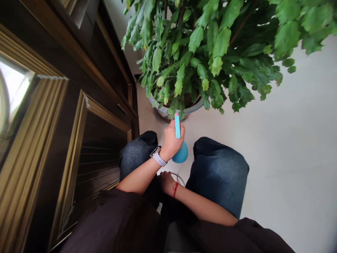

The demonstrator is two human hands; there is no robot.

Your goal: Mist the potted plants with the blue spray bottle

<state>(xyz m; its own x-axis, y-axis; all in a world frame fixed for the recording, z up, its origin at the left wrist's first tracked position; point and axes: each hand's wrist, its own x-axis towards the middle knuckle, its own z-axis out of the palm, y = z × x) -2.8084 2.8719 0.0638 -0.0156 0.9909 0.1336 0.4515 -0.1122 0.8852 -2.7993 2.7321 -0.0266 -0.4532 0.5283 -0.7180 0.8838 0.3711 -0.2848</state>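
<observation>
While I crouch between my two denim-clad knees, my left hand is wrapped around a blue trigger spray bottle, its pink nozzle pointing away from me. I have the bottle between my knees, just short of a round plant pot, with the nozzle overlapping the near rim in my view. Above and beyond it spreads a large Christmas cactus, whose flat, drooping segments hide much of the soil and hang out past the rim, mostly to the right. My right hand, below a red string bracelet, is low and shadowed beside a thin curved rim; I cannot tell whether its fingers are closed on anything. Dark wood panelling with gold moulding crowds my left side, close to that knee, while pale floor tiles stretch away on my right.
</observation>
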